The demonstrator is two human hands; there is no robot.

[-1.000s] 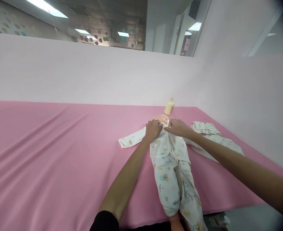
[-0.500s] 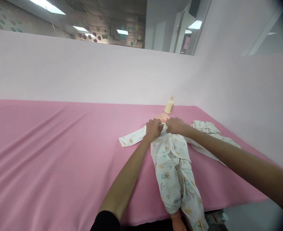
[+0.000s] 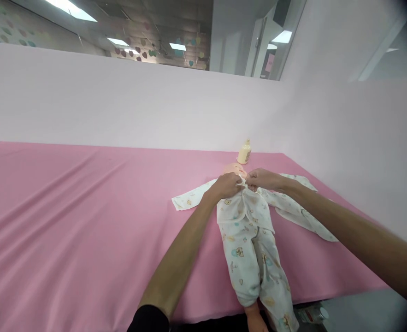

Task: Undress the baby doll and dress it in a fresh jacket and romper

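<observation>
White printed top (image 3: 256, 210) is on the doll (image 3: 233, 169), long axis running from neckline (image 3: 244, 181) toward me; I have left hand (image 3: 228, 185) and right hand (image 3: 263, 179) equally near, fingers pinching that neckline from either side.
</observation>
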